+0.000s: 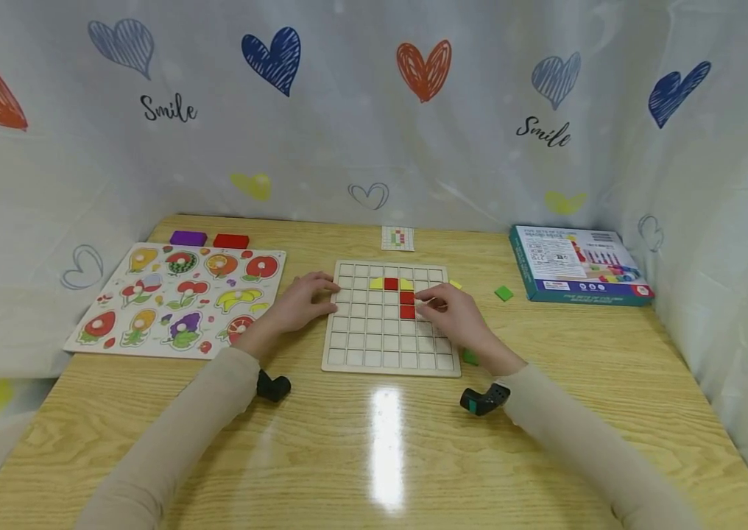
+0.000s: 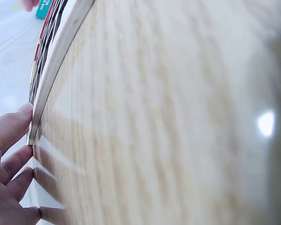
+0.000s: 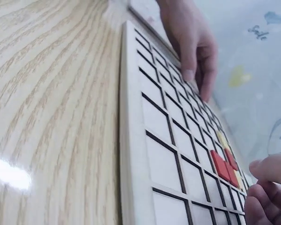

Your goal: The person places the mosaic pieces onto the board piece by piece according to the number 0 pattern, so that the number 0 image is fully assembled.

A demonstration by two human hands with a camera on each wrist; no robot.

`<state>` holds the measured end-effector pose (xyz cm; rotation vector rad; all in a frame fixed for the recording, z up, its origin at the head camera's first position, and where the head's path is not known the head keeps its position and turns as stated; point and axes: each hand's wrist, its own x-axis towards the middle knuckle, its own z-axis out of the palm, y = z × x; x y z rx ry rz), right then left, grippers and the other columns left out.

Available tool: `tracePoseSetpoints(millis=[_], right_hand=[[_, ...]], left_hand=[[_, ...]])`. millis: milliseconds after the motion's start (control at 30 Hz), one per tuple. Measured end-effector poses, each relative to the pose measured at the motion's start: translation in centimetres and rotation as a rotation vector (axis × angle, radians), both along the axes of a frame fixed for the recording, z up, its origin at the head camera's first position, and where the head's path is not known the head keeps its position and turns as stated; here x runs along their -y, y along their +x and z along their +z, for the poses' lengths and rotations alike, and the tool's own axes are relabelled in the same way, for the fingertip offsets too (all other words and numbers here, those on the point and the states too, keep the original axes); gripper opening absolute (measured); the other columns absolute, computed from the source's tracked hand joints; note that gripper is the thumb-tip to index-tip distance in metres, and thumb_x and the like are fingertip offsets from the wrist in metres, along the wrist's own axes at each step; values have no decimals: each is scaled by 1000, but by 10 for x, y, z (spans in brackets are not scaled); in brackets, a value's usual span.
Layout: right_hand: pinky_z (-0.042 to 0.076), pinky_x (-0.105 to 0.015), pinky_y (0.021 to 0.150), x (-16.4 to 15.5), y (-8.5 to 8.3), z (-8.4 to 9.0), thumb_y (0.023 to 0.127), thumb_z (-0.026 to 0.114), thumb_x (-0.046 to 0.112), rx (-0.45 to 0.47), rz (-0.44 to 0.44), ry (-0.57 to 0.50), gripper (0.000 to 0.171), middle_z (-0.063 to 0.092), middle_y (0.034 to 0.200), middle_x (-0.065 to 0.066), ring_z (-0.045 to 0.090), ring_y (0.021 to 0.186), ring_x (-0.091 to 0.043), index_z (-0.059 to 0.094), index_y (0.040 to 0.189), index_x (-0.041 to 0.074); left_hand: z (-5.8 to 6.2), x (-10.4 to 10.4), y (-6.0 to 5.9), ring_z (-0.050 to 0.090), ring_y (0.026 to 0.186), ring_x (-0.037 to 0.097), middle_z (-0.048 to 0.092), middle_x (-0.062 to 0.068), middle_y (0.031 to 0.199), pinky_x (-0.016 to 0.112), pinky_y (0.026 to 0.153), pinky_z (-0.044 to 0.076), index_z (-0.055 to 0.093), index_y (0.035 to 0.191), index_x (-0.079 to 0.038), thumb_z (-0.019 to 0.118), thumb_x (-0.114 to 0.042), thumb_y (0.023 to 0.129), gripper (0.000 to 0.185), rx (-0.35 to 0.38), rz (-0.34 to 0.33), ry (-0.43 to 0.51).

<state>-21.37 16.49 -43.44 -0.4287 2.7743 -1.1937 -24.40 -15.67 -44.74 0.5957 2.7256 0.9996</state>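
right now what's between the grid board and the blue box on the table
In the head view, a loose green tile lies on bare wood between the grid board and the blue box, with a small yellow piece by the board's edge.

Square pale wooden grid board point(image 1: 389, 352) lying flat mid-surface, mostly empty cells, three red square tiles point(image 1: 406, 298) stepping down from its top rows, two yellow pieces point(image 1: 377, 283) flanking the uppermost red tile

On my feed a fruit puzzle board point(image 1: 178, 300) lies at the worktop's point(image 1: 374, 456) left. Behind that board sit a purple block point(image 1: 188, 238) and a red block point(image 1: 231, 241). A boxed game point(image 1: 578, 264) lies far right of it.
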Motion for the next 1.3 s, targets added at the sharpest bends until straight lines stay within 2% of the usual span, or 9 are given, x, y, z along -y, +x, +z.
tracePoseSetpoints(millis=[233,367,533,633,1000,1300], right_hand=[[50,-42,93,-42,3,8,98,61,32,108,-134,-100,40,60,127,-10,58,114,-28,60,132,11],[46,-43,97,-65,5,6,98,60,35,139,-188,-76,43,60,128,-10,55,117,-28,59,133,11],[46,-45,97,-79,10,4,98,60,28,129,-159,-34,37,62,126,-13,57,115,-29,63,128,6],[47,-45,97,-83,11,1,98,61,26,140,-146,-10,33,63,125,-12,57,115,-28,65,125,8],[47,-46,96,-82,5,-4,99,60,19,86,-101,90,26,65,122,-12,57,115,-29,68,121,9],[50,-43,91,-85,1,-1,96,63,15,117,-62,95,23,67,116,-12,62,103,-26,70,116,6]], left_hand=[[0,1,0,32,141,34,44,17,145,56,118,4,62,129,-5,66,-22,95,38,-6,3,-1],[1,1,1,33,140,34,45,17,145,56,118,4,63,129,-5,66,-21,94,38,-10,1,0],[2,1,2,34,139,35,45,18,144,57,118,5,63,129,-4,66,-21,95,38,-12,-5,-3],[2,1,2,34,139,35,45,18,144,57,117,4,62,129,-4,66,-21,95,38,-9,-9,4],[6,1,4,34,139,36,44,20,144,58,117,5,62,128,-3,66,-19,94,38,-13,-13,3],[4,1,3,33,139,36,45,19,144,58,117,4,63,127,-3,67,-19,94,38,-16,-8,2]])
